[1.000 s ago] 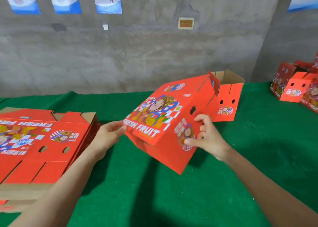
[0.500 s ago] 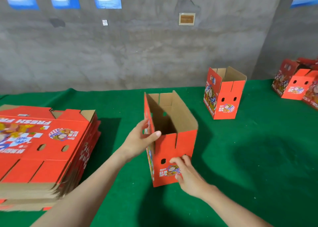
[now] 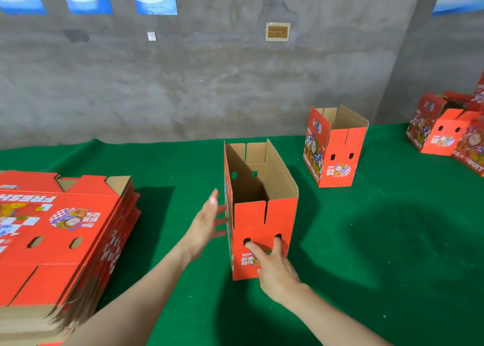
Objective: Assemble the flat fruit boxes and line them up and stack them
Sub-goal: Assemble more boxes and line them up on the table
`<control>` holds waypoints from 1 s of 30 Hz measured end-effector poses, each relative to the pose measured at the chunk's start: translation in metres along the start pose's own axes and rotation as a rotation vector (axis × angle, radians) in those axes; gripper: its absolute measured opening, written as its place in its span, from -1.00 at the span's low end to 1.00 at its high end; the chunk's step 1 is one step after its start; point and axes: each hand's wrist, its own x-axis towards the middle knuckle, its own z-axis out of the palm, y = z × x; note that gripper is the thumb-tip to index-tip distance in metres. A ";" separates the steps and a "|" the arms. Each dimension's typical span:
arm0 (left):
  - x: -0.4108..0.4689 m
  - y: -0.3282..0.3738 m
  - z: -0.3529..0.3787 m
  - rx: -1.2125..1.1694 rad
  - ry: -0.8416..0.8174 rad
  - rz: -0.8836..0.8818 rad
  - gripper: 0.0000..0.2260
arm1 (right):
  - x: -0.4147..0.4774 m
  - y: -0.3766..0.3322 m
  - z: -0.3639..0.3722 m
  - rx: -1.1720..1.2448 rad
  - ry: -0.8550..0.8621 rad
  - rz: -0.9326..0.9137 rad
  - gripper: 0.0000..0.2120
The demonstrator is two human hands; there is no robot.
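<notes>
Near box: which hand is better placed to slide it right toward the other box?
Probably left: left hand is open beside the left wall of the near box; right hand only touches its front face.

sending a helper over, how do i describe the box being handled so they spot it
On the green table, right of the stack of flat boxes, stands an open-topped red box. Unlike the similar box nearer the wall, it has the right hand touching its front.

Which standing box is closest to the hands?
The near box in front: the right hand touches its end. The far box stands alone behind.
</notes>
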 end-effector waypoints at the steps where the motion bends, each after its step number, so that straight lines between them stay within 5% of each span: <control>1: 0.003 -0.015 0.004 0.115 -0.011 -0.063 -0.56 | 0.005 0.004 -0.003 0.002 -0.002 0.013 -0.32; 5: 0.018 -0.092 0.023 0.714 -0.072 -0.218 -0.59 | 0.020 0.022 -0.006 0.007 -0.026 0.061 -0.25; 12: 0.073 -0.142 0.045 1.265 -0.339 -0.464 -0.54 | 0.073 0.066 -0.016 0.019 0.024 0.081 -0.25; 20: 0.119 -0.146 0.048 1.216 -0.443 -0.562 -0.60 | 0.204 0.156 -0.067 -0.069 0.114 0.209 -0.28; 30: 0.116 -0.132 0.049 1.274 -0.401 -0.619 -0.55 | 0.291 0.245 -0.108 -0.229 0.028 0.421 -0.14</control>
